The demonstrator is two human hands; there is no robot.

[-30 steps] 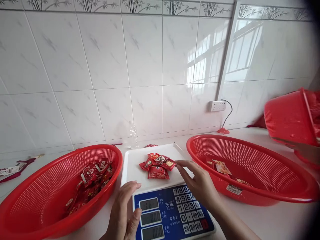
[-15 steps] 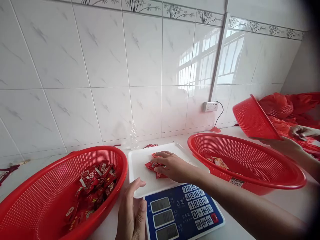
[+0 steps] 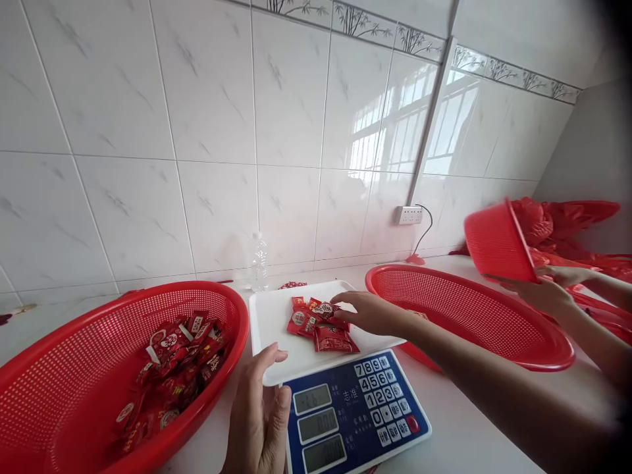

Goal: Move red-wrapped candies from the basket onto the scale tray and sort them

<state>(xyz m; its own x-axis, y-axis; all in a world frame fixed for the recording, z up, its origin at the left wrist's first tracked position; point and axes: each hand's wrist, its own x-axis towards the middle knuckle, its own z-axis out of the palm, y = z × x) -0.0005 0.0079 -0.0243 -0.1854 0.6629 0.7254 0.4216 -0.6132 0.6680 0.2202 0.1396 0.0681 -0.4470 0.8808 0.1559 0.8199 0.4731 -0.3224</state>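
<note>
A weighing scale point(image 3: 355, 401) with a blue keypad panel and a white tray point(image 3: 276, 365) stands in front of me. Several small red snack packets point(image 3: 299, 320) lie in a loose group on the tray. My right hand point(image 3: 363, 311) reaches over from the right, fingers stretched out at the right edge of these packets; nothing is visibly gripped. By the scale's near left corner is my left hand point(image 3: 259, 415), with thumb and forefinger apart and nothing between them. To the left, a red plastic basket point(image 3: 106, 342) holds a heap of similar red packets point(image 3: 182, 362).
A second red basket point(image 3: 469, 322) stands right of the scale, partly behind my forearm. At far right, another person's hands point(image 3: 548, 293) hold a tilted red basket point(image 3: 498, 240) near red plastic bags point(image 3: 538, 220). A clear bottle point(image 3: 259, 263) stands behind the tray by the tiled wall.
My right hand has moved right, off the top of the packets, which now show more spread out on the tray. My left hand stays by the scale's corner. The view has shifted slightly.
</note>
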